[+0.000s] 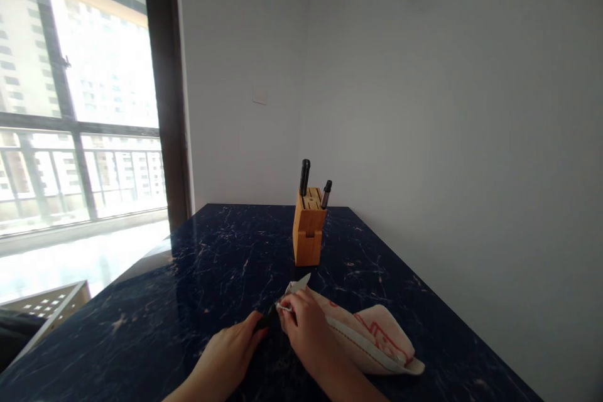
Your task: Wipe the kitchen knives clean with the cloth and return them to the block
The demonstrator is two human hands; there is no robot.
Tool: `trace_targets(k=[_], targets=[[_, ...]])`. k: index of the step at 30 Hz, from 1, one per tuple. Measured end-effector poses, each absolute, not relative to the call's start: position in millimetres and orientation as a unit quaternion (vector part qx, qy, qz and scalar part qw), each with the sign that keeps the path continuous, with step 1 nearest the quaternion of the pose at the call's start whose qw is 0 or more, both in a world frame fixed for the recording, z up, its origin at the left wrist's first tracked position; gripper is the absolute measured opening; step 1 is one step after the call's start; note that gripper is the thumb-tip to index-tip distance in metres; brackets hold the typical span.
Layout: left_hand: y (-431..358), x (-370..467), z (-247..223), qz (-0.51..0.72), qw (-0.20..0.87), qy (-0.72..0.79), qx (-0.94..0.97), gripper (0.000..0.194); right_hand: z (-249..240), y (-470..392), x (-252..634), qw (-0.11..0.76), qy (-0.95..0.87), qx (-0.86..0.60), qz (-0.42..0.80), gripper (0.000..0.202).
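Observation:
My left hand (234,347) is closed round the black handle of a knife (302,281), whose pointed blade slants away to the right. In my right hand (306,325) a cream towel (384,339) with red printed lines is pinched against the blade. Cloth and fingers hide most of the blade; its tip shows beyond them. The rest of the towel trails to the right over the table. Just past the tip stands a wooden knife block (308,235), upright, with a black-handled knife (305,177) and a second black-and-silver handle (326,195) in its slots.
The dark blue marbled table (226,251) reaches to the grey wall (424,107) at the back and right. On the left are a bright window (108,75) and, low down by the table's edge, a perforated light-coloured piece of furniture (56,304).

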State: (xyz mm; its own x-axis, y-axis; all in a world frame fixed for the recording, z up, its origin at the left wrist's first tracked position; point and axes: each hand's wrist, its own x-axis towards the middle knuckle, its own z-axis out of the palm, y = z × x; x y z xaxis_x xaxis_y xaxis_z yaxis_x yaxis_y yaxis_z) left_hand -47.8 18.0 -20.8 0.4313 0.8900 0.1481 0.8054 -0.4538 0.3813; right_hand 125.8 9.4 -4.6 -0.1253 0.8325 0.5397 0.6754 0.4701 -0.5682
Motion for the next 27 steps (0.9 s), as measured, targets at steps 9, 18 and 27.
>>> trace_targets(k=[9,18,27], targets=[[18.1,-47.4,-18.7,0.159,0.134,0.495,0.844,0.031,-5.6,9.8,125.7,0.429,-0.744,-0.503,0.098,0.016],[21.1,-49.9,-20.5,0.164,0.133,0.482,0.850,0.030,-4.6,7.5,126.7,0.412,-0.748,-0.511,0.102,0.014],[23.9,-50.6,-26.9,0.167,0.112,0.487,0.850,0.033,-7.0,3.9,124.2,0.376,-0.756,-0.527,0.096,0.022]])
